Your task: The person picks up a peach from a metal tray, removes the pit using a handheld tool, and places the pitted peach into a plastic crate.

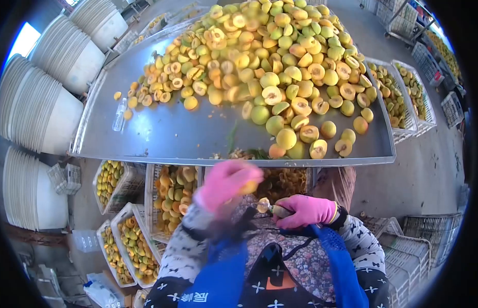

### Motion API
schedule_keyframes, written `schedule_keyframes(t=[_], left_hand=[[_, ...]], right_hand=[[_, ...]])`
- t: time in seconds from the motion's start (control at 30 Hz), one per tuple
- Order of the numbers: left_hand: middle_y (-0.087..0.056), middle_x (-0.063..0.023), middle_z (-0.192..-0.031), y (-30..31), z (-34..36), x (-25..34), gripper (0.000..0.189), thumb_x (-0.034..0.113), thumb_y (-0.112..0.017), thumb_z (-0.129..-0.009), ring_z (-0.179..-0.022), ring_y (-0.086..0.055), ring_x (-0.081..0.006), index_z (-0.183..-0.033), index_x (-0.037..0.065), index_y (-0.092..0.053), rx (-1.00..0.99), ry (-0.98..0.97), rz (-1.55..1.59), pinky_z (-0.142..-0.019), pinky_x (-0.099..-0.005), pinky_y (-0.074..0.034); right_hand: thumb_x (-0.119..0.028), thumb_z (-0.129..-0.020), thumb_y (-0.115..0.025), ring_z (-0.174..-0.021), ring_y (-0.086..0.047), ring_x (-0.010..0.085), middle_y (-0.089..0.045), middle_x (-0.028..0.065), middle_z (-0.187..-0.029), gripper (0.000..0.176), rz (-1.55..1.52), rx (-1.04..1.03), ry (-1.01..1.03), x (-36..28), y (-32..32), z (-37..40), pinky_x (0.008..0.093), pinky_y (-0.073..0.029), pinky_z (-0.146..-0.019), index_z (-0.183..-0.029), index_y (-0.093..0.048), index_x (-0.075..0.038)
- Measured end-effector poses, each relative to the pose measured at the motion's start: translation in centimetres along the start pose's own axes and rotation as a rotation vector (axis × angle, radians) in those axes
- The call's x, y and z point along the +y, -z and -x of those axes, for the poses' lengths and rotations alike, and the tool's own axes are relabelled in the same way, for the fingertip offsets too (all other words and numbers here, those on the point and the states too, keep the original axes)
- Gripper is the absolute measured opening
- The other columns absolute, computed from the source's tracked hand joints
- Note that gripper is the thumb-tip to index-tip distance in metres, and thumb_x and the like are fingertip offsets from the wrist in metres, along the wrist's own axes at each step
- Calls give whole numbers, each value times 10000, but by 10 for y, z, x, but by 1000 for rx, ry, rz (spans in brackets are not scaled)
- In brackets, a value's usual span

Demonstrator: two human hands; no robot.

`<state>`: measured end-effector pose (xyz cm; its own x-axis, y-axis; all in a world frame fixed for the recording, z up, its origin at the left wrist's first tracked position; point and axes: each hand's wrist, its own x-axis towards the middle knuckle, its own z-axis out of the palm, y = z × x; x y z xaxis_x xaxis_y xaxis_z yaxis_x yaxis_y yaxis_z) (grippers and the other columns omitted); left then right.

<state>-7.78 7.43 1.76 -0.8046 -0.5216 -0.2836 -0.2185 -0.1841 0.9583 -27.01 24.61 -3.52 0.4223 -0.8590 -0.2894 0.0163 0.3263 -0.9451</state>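
Note:
My left hand, in a pink glove and blurred by motion, is closed around a yellow peach half just below the metal table's front edge. Lower and to the right, my right hand, also pink-gloved, grips a short dark-handled pitting tool. At the tool's metal end, pointing left, sits a small pale brown peach pit. A large heap of yellow-green peaches, many of them halved, covers the far part of the metal table. Halves with pits lie near its front right.
A plastic bottle lies at the table's left. Below stand crates of peach halves and a pile of brown scraps. More filled crates stand right. Stacked white tubs line the left; grey crates sit lower right.

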Motion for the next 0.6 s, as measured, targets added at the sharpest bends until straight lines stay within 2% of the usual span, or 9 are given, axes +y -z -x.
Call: schedule_keyframes(t=[0.1,0.13,0.23,0.3,0.33,0.37,0.43,0.53,0.6], left_hand=[[-707,-84,-1002,83,59,-16,284,193,-716,-899,-882,-664,-142,-1106,1,-685,297,5,-334,-817,-274,-536],[-706,-95,-1045,103,66,-30,325,193,-735,-885,-912,-675,-155,-1144,6,-673,454,-49,-352,-841,-274,-540],[-683,-136,-1139,76,13,-33,382,234,-752,-875,-985,-681,-198,-1183,28,-660,594,-244,-626,-858,-293,-547],[-669,-167,-1163,29,-50,-38,457,316,-773,-851,-1003,-683,-238,-1202,49,-653,402,-389,-515,-865,-326,-555],[-652,-157,-1195,4,-77,-34,574,417,-776,-828,-1047,-662,-235,-1245,51,-625,360,-165,-496,-886,-353,-546],[-639,-177,-1187,-22,-96,-32,700,508,-772,-793,-1069,-642,-272,-1275,36,-587,305,-123,-525,-892,-389,-530],[-609,-210,-1150,-50,-139,-64,735,514,-751,-774,-1014,-620,-359,-1301,51,-531,281,-455,-1053,-865,-430,-506],[-604,-209,-1154,-62,-157,-61,730,497,-748,-774,-996,-621,-359,-1307,52,-522,233,-275,-1176,-851,-437,-508],[-598,-187,-1184,-47,-146,-59,694,426,-731,-803,-1002,-626,-333,-1341,55,-500,144,-183,-674,-850,-444,-513]], right_hand=[[-376,-873,-684,-827,-658,336,-657,164,-825,365,723,108,38,49,23,7,438,-503,-717,-1018,-616,-48],[-434,-853,-654,-879,-631,428,-650,239,-854,417,745,185,-62,54,27,12,512,-490,-760,-984,-612,-40],[-390,-836,-655,-833,-654,406,-664,210,-795,378,894,379,-179,59,40,12,498,-511,-753,-924,-592,-28],[-387,-834,-658,-831,-655,400,-664,208,-796,374,923,434,-156,52,41,21,491,-513,-751,-924,-601,-29],[-385,-833,-659,-830,-656,397,-665,207,-796,371,935,467,-150,50,41,27,488,-514,-750,-923,-605,-29],[-384,-832,-659,-827,-656,395,-664,206,-795,370,941,476,-134,53,40,31,487,-514,-751,-921,-607,-28],[-380,-831,-658,-821,-657,391,-664,204,-793,368,948,489,-114,67,36,40,487,-514,-755,-918,-612,-25],[-270,-838,-628,-788,-654,354,-669,162,-783,234,1048,507,-161,77,51,41,458,-517,-699,-862,-647,-37],[-328,-841,-652,-788,-654,391,-663,197,-790,310,985,736,-362,55,56,35,487,-514,-717,-930,-614,-33]])
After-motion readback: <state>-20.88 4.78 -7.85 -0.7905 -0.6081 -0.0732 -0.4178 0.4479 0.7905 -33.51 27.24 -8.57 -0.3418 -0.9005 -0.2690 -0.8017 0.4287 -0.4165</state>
